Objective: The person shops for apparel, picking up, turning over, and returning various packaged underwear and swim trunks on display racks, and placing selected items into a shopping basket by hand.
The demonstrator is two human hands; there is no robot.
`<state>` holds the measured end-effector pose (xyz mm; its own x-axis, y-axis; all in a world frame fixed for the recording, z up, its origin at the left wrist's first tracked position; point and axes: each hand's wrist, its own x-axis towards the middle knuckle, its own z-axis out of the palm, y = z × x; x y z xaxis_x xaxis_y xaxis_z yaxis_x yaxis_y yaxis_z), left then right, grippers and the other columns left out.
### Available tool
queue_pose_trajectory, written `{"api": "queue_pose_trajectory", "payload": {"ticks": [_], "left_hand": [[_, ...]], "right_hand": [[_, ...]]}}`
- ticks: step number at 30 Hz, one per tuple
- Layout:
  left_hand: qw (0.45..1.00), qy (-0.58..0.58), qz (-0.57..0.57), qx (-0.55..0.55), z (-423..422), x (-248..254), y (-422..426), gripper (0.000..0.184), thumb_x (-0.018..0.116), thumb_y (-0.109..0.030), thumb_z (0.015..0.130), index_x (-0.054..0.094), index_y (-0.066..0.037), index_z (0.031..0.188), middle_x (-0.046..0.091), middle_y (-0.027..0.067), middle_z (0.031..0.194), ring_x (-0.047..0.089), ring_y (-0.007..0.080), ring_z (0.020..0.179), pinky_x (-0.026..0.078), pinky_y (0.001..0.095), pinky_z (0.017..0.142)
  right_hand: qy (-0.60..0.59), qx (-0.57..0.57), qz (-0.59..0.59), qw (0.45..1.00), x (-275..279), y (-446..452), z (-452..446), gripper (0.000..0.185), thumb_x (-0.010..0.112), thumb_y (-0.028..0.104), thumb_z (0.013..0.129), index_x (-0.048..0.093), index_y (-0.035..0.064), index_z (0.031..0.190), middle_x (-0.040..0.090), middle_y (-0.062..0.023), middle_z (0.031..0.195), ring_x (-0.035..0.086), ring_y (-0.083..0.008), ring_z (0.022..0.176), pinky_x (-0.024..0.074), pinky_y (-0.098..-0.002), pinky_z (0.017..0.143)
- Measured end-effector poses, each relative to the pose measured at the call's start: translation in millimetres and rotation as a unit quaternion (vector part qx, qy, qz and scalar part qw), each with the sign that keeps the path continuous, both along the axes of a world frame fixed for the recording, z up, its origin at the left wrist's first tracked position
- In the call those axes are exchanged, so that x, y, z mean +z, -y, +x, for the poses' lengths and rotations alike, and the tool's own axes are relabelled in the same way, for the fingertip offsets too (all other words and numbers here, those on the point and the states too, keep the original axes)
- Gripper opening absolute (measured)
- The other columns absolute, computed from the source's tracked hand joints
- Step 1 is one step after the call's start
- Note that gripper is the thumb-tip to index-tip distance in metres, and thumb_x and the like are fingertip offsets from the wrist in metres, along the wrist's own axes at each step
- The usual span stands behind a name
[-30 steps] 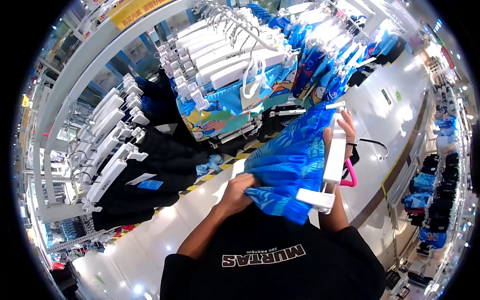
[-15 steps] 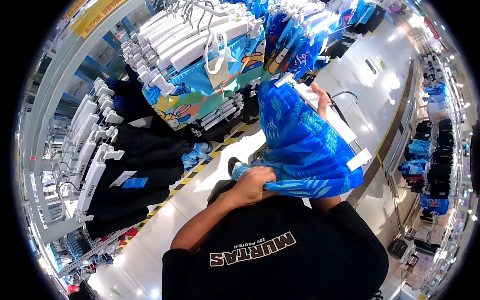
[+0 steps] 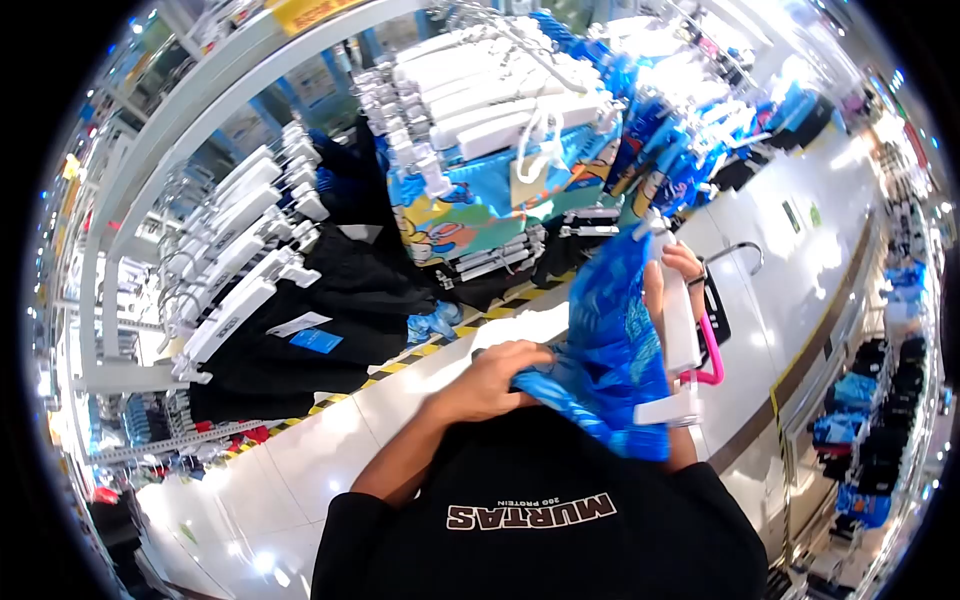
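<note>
Blue shorts with a pale leaf print [image 3: 612, 330] hang from a white clip hanger [image 3: 680, 315] in front of my chest. My right hand [image 3: 672, 280] grips the hanger, partly hidden behind it, with thumb and fingers showing. My left hand [image 3: 497, 378] is closed on the lower edge of the shorts, pulling the cloth to the left. Beside the hanger are a pink curved piece [image 3: 712, 352] and a dark flat object [image 3: 714, 312]; I cannot tell what they are.
Cartoon-print garments [image 3: 500, 205] on white hangers fill the rack ahead. Black garments [image 3: 340, 315] hang at the left. A yellow-and-black floor stripe [image 3: 405, 362] runs below the racks. Across the aisle floor [image 3: 790, 270] stand more clothes [image 3: 880, 420] on the right.
The shorts and hanger have turned more edge-on to me, and the pink piece has come into view. The racks sit further right in the view. Both hands keep their hold.
</note>
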<state>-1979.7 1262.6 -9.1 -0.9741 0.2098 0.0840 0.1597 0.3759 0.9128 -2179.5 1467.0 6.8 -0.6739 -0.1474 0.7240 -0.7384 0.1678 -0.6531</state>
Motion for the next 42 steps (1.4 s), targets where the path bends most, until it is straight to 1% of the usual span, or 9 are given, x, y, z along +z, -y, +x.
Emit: {"api": "queue_pose_trajectory", "payload": {"ticks": [2, 6, 9, 12, 15, 21, 29, 38, 42], "left_hand": [[0.998, -0.045, -0.032, 0.041, 5, 22, 39, 0.079, 0.088, -0.038, 0.072, 0.056, -0.004, 0.135, 0.057, 0.0179, 0.134, 0.054, 0.0339, 0.127, 0.04, 0.0412, 0.11], [0.89, -0.198, 0.072, 0.405, -16, 64, 73, 0.045, 0.077, -0.005, 0.083, 0.059, -0.001, 0.125, 0.059, 0.0113, 0.125, 0.058, 0.0216, 0.113, 0.045, 0.0342, 0.1], [0.81, -0.323, -0.098, 0.479, -43, 80, 85, 0.046, 0.076, -0.007, 0.087, 0.055, 0.002, 0.128, 0.059, 0.0106, 0.118, 0.06, 0.0187, 0.107, 0.052, 0.0324, 0.09], [0.862, -0.211, 0.2, 0.415, -62, 85, 72, 0.047, 0.071, -0.011, 0.095, 0.049, 0.003, 0.133, 0.057, 0.0118, 0.113, 0.064, 0.0145, 0.092, 0.061, 0.0265, 0.066], [0.866, -0.196, 0.257, 0.381, -77, 82, 66, 0.042, 0.075, -0.02, 0.093, 0.057, 0.002, 0.124, 0.062, 0.0039, 0.094, 0.059, 0.0092, 0.079, 0.05, 0.0251, 0.059], [0.925, -0.147, 0.052, 0.347, -88, 106, 64, 0.033, 0.072, -0.031, 0.096, 0.065, 0.001, 0.101, 0.062, -0.0003, 0.078, 0.052, 0.0045, 0.072, 0.042, 0.0226, 0.061], [0.906, -0.248, 0.108, 0.326, -81, 113, 47, 0.022, 0.068, -0.022, 0.097, 0.06, -0.002, 0.095, 0.057, -0.0028, 0.075, 0.047, 0.0035, 0.068, 0.041, 0.0233, 0.061], [0.903, -0.357, -0.02, 0.238, -54, 73, -12, 0.029, 0.081, -0.018, 0.079, 0.062, -0.004, 0.097, 0.056, 0.0084, 0.072, 0.054, 0.028, 0.059, 0.042, 0.0381, 0.056], [0.909, -0.339, -0.025, 0.241, -46, 63, -33, 0.034, 0.084, -0.016, 0.075, 0.062, -0.004, 0.098, 0.056, 0.0067, 0.071, 0.05, 0.0253, 0.056, 0.039, 0.0369, 0.055]], "right_hand": [[-0.036, -0.07, 0.048, 0.996, 16, 13, 13, 0.025, 0.08, 0.003, 0.08, 0.062, 0.0072, 0.097, 0.064, -0.0104, 0.102, 0.057, -0.0303, 0.112, 0.0409, -0.0432, 0.102], [-0.109, -0.1, 0.121, 0.982, 26, 24, 18, 0.024, 0.083, 0.003, 0.073, 0.063, 0.0088, 0.085, 0.064, -0.0075, 0.096, 0.055, -0.0321, 0.107, 0.0386, -0.0453, 0.099], [-0.11, -0.09, 0.13, 0.981, 31, 30, 20, 0.024, 0.083, 0.004, 0.073, 0.062, 0.0084, 0.083, 0.064, -0.0075, 0.096, 0.055, -0.0327, 0.109, 0.0384, -0.046, 0.099], [-0.106, -0.089, 0.118, 0.983, 30, 29, 19, 0.024, 0.084, 0.004, 0.074, 0.062, 0.0078, 0.084, 0.064, -0.0085, 0.1, 0.055, -0.0343, 0.114, 0.0383, -0.0462, 0.1], [-0.103, -0.093, 0.113, 0.984, 23, 23, 16, 0.024, 0.084, 0.004, 0.075, 0.063, 0.0084, 0.085, 0.065, -0.0085, 0.103, 0.055, -0.0342, 0.115, 0.0391, -0.0463, 0.101], [-0.085, -0.102, 0.113, 0.985, 19, 15, 22, 0.023, 0.083, 0.004, 0.074, 0.063, 0.0085, 0.086, 0.064, -0.0086, 0.102, 0.056, -0.0343, 0.114, 0.0392, -0.0465, 0.101], [-0.096, -0.112, 0.104, 0.983, 28, 15, 23, 0.023, 0.083, 0.007, 0.076, 0.063, 0.009, 0.087, 0.065, -0.0082, 0.104, 0.055, -0.0345, 0.116, 0.0389, -0.046, 0.102], [-0.094, -0.112, 0.088, 0.985, 47, 17, 21, 0.046, 0.078, 0.011, 0.08, 0.063, 0.0006, 0.122, 0.062, -0.014, 0.109, 0.054, -0.0343, 0.115, 0.039, -0.0446, 0.102], [0.015, -0.058, 0.11, 0.992, 20, 15, 23, 0.052, 0.078, 0.005, 0.072, 0.069, 0.0063, 0.123, 0.056, -0.0153, 0.128, 0.049, -0.034, 0.123, 0.0365, -0.0438, 0.106]]}}
